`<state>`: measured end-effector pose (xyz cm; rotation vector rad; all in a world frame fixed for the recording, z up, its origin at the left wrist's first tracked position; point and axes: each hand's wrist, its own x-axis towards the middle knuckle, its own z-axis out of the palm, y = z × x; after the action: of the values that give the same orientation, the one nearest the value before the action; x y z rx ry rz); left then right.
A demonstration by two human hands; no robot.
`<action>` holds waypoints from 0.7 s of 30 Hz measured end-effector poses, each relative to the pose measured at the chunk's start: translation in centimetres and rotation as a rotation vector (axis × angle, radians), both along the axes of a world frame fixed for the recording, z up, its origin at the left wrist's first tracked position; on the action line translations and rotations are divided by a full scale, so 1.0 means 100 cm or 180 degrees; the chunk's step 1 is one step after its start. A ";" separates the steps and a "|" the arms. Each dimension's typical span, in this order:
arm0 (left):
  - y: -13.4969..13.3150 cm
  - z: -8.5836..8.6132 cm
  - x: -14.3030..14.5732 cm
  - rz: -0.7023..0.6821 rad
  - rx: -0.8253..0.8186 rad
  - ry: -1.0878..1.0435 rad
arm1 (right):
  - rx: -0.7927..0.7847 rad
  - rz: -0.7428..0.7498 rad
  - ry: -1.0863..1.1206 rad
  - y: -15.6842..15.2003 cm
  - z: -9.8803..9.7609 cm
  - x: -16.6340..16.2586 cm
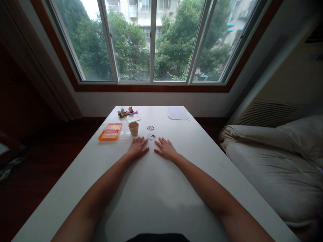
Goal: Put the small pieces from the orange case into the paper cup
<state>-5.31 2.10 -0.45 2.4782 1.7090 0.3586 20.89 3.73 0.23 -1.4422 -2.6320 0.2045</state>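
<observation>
Both of my hands lie palm down on the white table (pixel 156 188), fingers spread. My left hand (pixel 137 148) rests just in front of a brown paper cup (pixel 133 129) and holds nothing. Across a small gap, my right hand (pixel 166 148) is flat and holds nothing too. Beyond the fingertips, between the hands, lies a round clear disc with a dark rim (pixel 151 137). A second, similar disc (pixel 150 128) sits a little farther back. To the left of the cup is an orange plastic case (pixel 110 131) with a see-through lid.
Small colourful figurines (pixel 126 112) stand at the back left, beside a pastel card (pixel 133 118). A white paper sheet (pixel 178 113) lies at the back right. A cloth-covered sofa (pixel 272 168) is to the right, and a window (pixel 151 40) rises behind the table.
</observation>
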 end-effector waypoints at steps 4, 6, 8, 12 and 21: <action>0.001 -0.001 0.000 0.0008 0.0057 -0.0014 | 0.0036 -0.0005 0.0009 0.000 -0.001 0.000; 0.001 -0.001 0.000 0.0007 0.0047 -0.0002 | 0.0040 -0.0001 0.0012 -0.001 0.000 0.000; 0.002 -0.002 -0.001 0.0000 0.0025 0.0008 | 0.0047 0.0000 0.0025 -0.001 0.000 0.000; 0.002 -0.003 -0.001 0.0004 0.0020 0.0006 | 0.0063 0.0004 0.0037 -0.001 0.000 0.000; 0.000 0.000 0.000 0.0008 -0.0010 -0.0012 | 0.0041 0.0006 0.0007 -0.003 0.002 0.000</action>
<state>-5.31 2.06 -0.43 2.4718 1.7101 0.3602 20.91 3.43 0.45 -1.4346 -2.6282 0.1892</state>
